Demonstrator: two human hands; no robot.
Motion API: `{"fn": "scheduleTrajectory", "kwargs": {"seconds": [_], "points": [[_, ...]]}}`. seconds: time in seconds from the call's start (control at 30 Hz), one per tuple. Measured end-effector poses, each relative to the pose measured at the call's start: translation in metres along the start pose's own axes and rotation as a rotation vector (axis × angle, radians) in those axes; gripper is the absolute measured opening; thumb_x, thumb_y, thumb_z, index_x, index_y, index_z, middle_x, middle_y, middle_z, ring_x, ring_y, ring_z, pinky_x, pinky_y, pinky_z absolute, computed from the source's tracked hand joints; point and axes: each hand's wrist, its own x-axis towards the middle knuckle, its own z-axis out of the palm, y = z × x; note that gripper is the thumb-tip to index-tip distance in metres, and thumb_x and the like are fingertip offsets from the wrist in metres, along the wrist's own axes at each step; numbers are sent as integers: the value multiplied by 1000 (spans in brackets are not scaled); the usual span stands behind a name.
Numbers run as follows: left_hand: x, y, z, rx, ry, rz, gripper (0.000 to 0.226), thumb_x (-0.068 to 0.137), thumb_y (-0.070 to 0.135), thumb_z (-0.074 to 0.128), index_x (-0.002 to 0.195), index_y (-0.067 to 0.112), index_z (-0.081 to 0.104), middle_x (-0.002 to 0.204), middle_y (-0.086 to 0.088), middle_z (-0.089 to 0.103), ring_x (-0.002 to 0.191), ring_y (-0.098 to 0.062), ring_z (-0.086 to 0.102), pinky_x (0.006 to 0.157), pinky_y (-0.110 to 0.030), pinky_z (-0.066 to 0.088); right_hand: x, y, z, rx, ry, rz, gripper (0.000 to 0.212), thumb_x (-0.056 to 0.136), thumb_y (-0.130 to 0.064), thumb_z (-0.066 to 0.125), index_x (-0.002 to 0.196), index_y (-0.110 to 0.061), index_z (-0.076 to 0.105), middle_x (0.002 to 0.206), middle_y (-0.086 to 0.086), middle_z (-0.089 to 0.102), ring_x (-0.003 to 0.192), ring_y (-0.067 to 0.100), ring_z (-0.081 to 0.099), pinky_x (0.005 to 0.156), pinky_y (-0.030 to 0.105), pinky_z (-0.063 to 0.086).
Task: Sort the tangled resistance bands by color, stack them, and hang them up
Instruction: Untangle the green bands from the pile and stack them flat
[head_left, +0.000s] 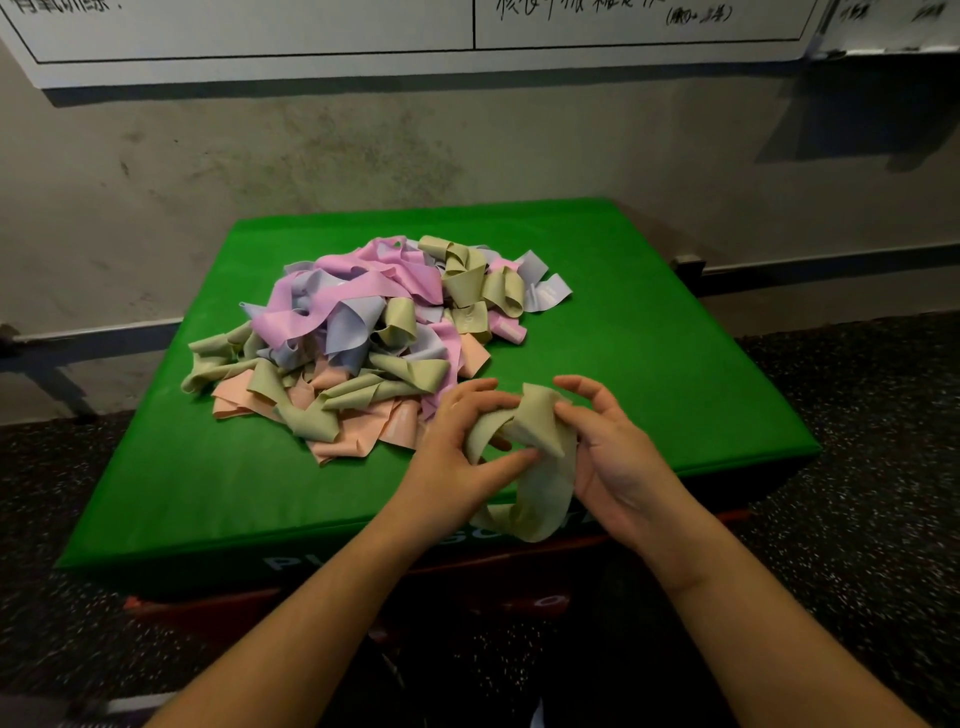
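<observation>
Holding one olive-green band between them, both hands work at the near right part of a green padded box, just right of the tangled pile of bands. The left hand has its thumb and fingers curled round the left side of the band's twisted upper part, thumb pressed against it from below. The right hand pinches the band's right side near its folded top, palm turned leftward and the index finger lifted and curved above. From the grip, the band's lower loop hangs down over the near edge of the box. The pile lies on the middle and left of the box top: pink bands and lavender bands mostly on top and toward the far side, olive ones threaded throughout, peach bands along the near edge. A whiteboard with handwriting hangs on the grey wall beyond. Speckled dark flooring surrounds the box.
</observation>
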Motion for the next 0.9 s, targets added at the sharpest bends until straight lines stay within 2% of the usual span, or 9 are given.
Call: {"fn": "scheduleTrajectory", "kwargs": {"seconds": [0.13,0.2,0.3,0.43,0.5,0.6,0.67,0.77,0.9], "points": [[8,6,7,-185,198,-138,11,85,19,76,83,15,67,79,-5,61,74,-17,55,66,-26,47,-3,4,-3,-219,-51,-85,20,98,-10,51,96,-16,70,92,11,72,83,24,67,73,39,56],[10,11,7,-219,213,-169,12,86,16,75,82,8,66,69,-4,56,65,-14,50,57,-21,44,-9,6,-7,-322,-139,-97,22,91,-28,58,101,-18,75,102,13,72,95,27,65,86,45,53],[7,17,8,-248,153,-221,13,89,19,71,90,7,67,68,2,61,61,-7,56,54,-16,45,-12,7,-6,-521,-92,-165,21,81,-38,77,98,-26,76,103,5,72,94,18,65,82,37,51],[0,10,7,-333,12,-375,22,90,32,67,105,17,65,83,12,71,73,-11,65,63,-25,51,-6,-1,-4,-551,88,-283,10,75,-42,74,79,-33,77,125,-14,62,115,4,55,89,26,45],[-5,7,5,-436,-76,-447,29,86,38,65,106,18,65,94,8,72,80,-15,67,67,-26,51,-4,-9,-5,-496,125,-324,11,79,-38,72,82,-29,77,111,-13,70,107,4,61,84,26,48],[-7,1,5,-341,-107,-471,22,79,49,65,93,31,70,95,12,71,91,-8,66,75,-27,47,-2,-17,-3,-428,94,-308,12,88,-27,70,80,-25,78,87,-2,74,89,17,66,87,44,54],[-6,-2,6,-276,-88,-456,22,76,55,70,89,38,70,102,14,71,103,-6,65,85,-30,49,-1,-22,0,-427,98,-310,13,90,-27,69,81,-26,78,84,0,72,85,20,65,84,46,54],[-3,-3,6,-275,-44,-330,43,72,60,74,108,40,63,126,8,64,124,-7,56,96,-26,49,1,-29,4,-420,77,-313,10,89,-26,69,85,-22,76,82,-1,72,79,15,65,74,37,53],[6,10,10,-305,-121,-206,42,87,40,72,125,29,56,124,9,66,117,-5,61,93,-22,52,1,-37,15,-334,-4,-272,8,87,-22,69,87,-16,74,79,-1,73,73,12,65,64,26,52]]}}
